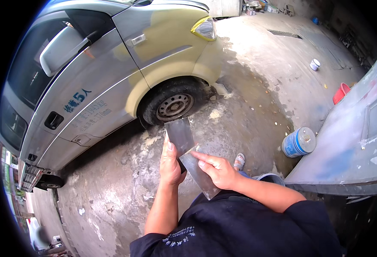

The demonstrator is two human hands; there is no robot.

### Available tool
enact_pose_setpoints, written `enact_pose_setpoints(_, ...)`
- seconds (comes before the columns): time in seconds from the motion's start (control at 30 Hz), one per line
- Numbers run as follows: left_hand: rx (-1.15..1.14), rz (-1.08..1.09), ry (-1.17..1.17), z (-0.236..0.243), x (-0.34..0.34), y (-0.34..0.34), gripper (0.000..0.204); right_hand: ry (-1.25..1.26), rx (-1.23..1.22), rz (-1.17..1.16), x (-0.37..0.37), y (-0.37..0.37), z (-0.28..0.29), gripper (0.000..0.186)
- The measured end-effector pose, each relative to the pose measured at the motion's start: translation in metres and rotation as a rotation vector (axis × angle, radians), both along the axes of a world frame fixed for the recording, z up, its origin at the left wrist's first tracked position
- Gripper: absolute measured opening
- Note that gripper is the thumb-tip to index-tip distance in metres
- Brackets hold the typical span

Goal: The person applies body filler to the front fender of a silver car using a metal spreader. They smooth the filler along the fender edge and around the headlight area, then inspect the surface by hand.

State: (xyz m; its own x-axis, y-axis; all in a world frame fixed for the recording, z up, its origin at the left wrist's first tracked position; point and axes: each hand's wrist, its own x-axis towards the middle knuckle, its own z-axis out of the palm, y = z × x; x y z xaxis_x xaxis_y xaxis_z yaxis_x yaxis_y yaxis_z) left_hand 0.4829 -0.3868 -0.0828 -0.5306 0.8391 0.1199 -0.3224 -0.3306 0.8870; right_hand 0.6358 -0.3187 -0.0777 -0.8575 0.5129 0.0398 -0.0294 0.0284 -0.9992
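Note:
My left hand (170, 165) is closed around a dark grey, flat rectangular plate (179, 133), which points up and away from me. A second grey flat plate (202, 177), thin and metal-looking, is gripped in my right hand (219, 169), with my fingers and thumb pressed on its upper part. Its upper end overlaps the lower part of the first plate, and I cannot tell whether they touch. A little tan material shows at that upper edge. Beyond my hands stands a silver van (102, 81) whose front fender (171, 30) is coated in dull yellow.
The van's front wheel (174, 105) is just beyond my hands. To my right are a blue-and-white drum (299, 142), a leaning pale panel (351, 141) and a red basin (341, 93). A bucket (271, 178) stands beside my foot (239, 161). Farther off is a small white can (315, 64).

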Motion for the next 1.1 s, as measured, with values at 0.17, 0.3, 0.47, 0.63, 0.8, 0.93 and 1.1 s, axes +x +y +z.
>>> enact_pose_setpoints(0.17,0.083,0.101,0.063,0.0,0.019,-0.002,0.06,0.089,-0.292,0.048,-0.015,0.002,0.002,0.037)
enact_pose_setpoints(0.3,0.168,0.024,0.113,0.0,0.01,-0.004,0.061,0.079,-0.395,0.101,-0.021,0.016,0.013,0.038)
enact_pose_setpoints(0.47,0.025,0.045,0.159,0.004,0.009,-0.003,0.093,0.122,-0.561,0.172,-0.018,0.011,0.022,0.039)
enact_pose_setpoints(0.63,0.085,0.036,0.166,0.007,0.008,0.0,0.082,0.177,-0.588,0.188,-0.018,0.009,0.022,0.038)
enact_pose_setpoints(0.8,0.163,-0.003,0.08,0.011,0.013,0.001,0.057,0.182,-0.146,0.068,-0.02,0.026,0.023,0.038)
enact_pose_setpoints(0.93,0.12,0.034,0.002,0.019,0.022,0.003,0.064,0.178,-0.221,0.066,-0.02,0.024,0.028,0.038)
enact_pose_setpoints(1.1,0.117,0.016,0.218,0.012,0.004,0.001,0.086,0.203,-0.466,0.198,-0.018,0.011,0.028,0.038)
